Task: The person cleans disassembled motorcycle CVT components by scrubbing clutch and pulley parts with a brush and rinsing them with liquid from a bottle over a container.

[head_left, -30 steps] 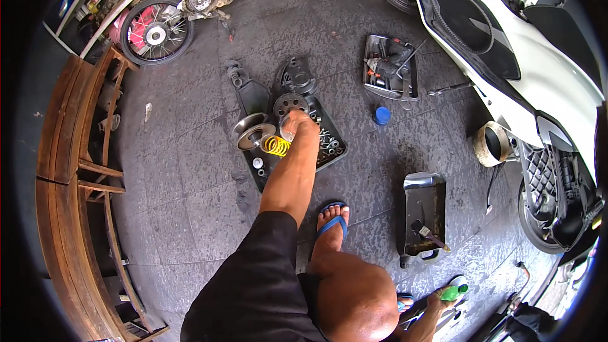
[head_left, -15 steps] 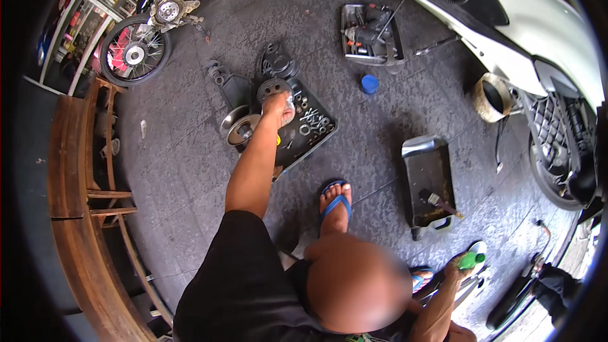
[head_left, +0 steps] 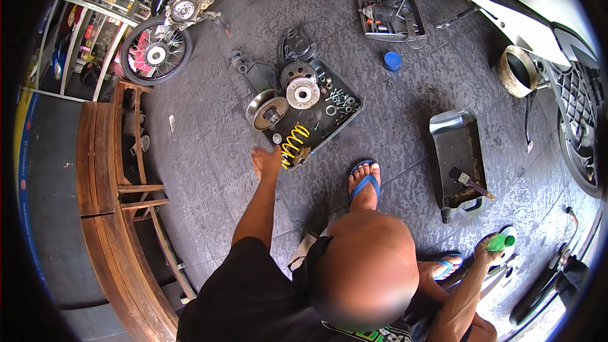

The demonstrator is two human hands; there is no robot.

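Observation:
My left hand (head_left: 266, 162) is beside the near left corner of a black tray (head_left: 329, 140), its fingers apart with nothing visible in them. Close by its fingertips are a small round silver part (head_left: 277, 139) and a yellow coil spring (head_left: 295, 139). Further in, a silver round pulley with a hub (head_left: 303, 93) lies against a dark drum with holes (head_left: 297, 73). A larger metal disc pulley (head_left: 268, 113) leans at the tray's left edge. Several bolts and nuts (head_left: 342, 98) lie on the right. At the lower right, my right hand (head_left: 486, 250) grips a green bottle (head_left: 500, 242).
Right of my foot (head_left: 364, 190) stands a dark open pan (head_left: 437, 152) with a brush (head_left: 468, 180). Further off are a blue lid (head_left: 392, 61) and a tool tray (head_left: 405, 30). A wooden bench (head_left: 95, 171) runs along the left; a white scooter (head_left: 500, 22) stands at upper right.
My left hand has come back from the silver pulley to the tray's near left corner, uncovering the pulley and yellow spring. The whole view has shifted; my right hand still grips the bottle.

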